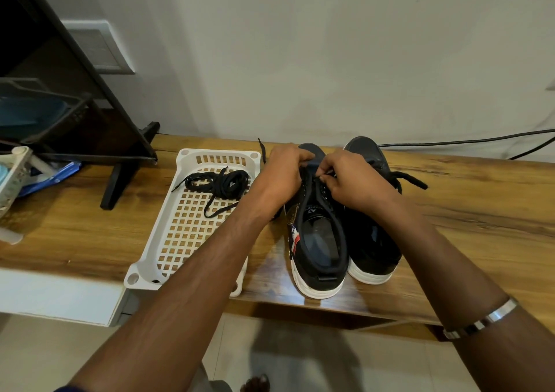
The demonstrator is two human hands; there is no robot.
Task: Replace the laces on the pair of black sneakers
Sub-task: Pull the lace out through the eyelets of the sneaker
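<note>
Two black sneakers with white soles stand side by side on the wooden table, toes away from me. Both hands are on the left sneaker [318, 241], over its eyelets. My left hand [282, 175] grips its left side and the lace there; a black lace end [262, 150] sticks up behind the knuckles. My right hand [351, 181] pinches the lace at the eyelets. The right sneaker [372, 241] still carries a lace, its loose end [411, 180] trailing right. A loose bundle of black laces [219, 184] lies in the white basket [186, 232].
A dark monitor stand [126, 169] rises at the left. A white holder and a blue packet [51, 175] sit at the far left edge. A black cable [468, 141] runs along the wall behind the shoes. The table's front edge is close below the heels.
</note>
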